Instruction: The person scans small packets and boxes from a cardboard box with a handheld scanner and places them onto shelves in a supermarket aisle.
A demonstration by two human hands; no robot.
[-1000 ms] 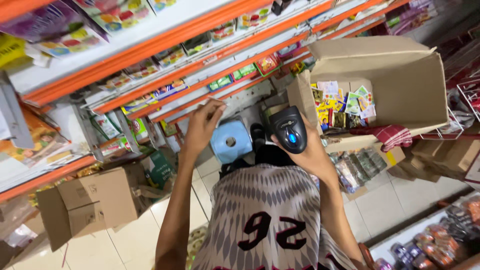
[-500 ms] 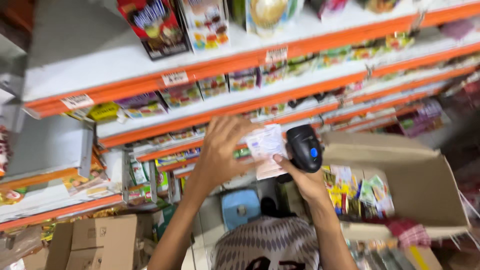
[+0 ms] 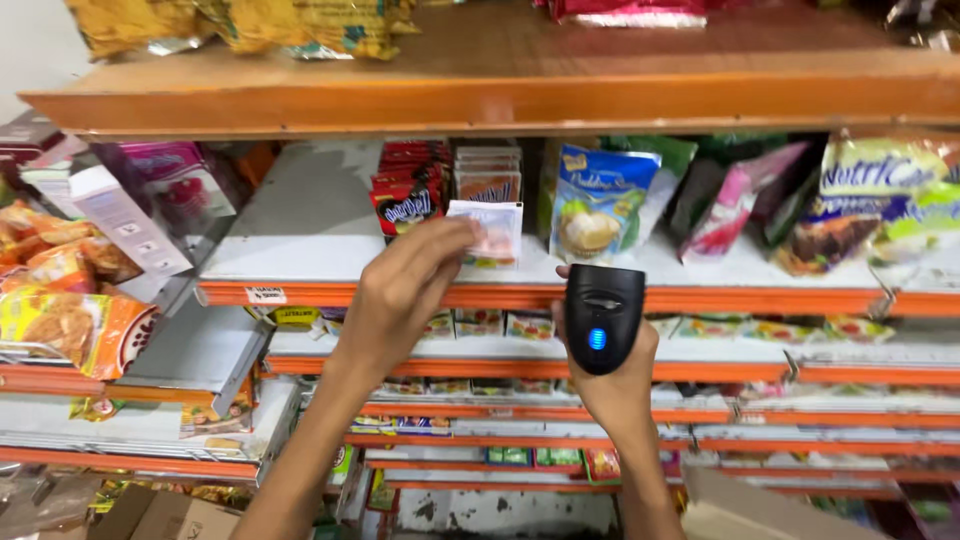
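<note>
My left hand (image 3: pixel 405 285) is raised to the upper shelf and pinches a small pale sachet (image 3: pixel 492 230) at its left edge, holding it upright in front of a row of similar sachets (image 3: pixel 487 175). My right hand (image 3: pixel 612 375) grips a black handheld scanner (image 3: pixel 602 315) with a blue light, held upright just below and to the right of the sachet. Red sachets (image 3: pixel 408 200) stand to the left of the row and a blue-and-green pouch (image 3: pixel 600 205) to the right.
Orange-edged shelves (image 3: pixel 700 298) step down below, lined with small packets. Snack bags (image 3: pixel 60 310) hang at the left, larger pouches (image 3: pixel 860 200) sit at the right. Cardboard boxes (image 3: pixel 170 515) lie at the bottom corners.
The view has tilted up from the floor and boxes to the upper shelves. My left hand rose with the sachet to the shelf, and the scanner came up beside it.
</note>
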